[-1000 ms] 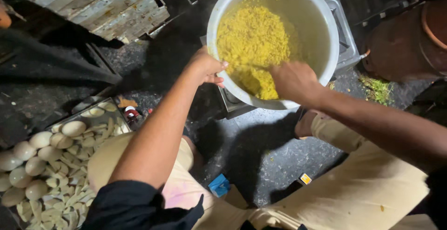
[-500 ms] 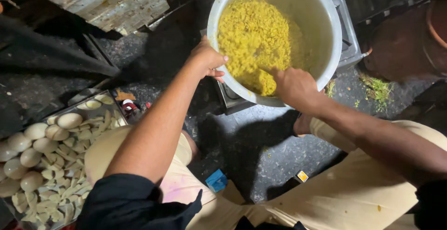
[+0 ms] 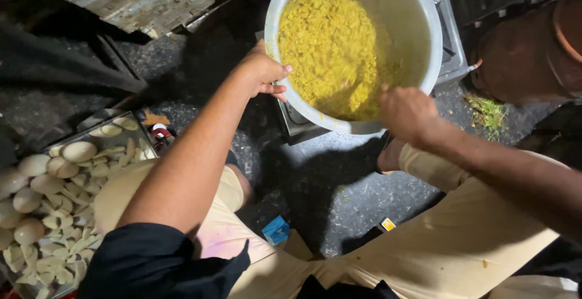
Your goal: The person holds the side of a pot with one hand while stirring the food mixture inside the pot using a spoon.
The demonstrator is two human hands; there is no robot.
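- The left hand (image 3: 262,72) pinches the near-left rim of the big metal pot (image 3: 424,8), thumb inside and fingers curled round the outside.
- The right hand (image 3: 407,112) is closed in a fist above the pot's near rim; whatever it grips is hidden.
- The yellow rice (image 3: 330,44) lies inside the pot, just beyond both hands, heaped toward the left wall.
- A tray of pale peels (image 3: 54,202) sits well apart, down-left of the pot.
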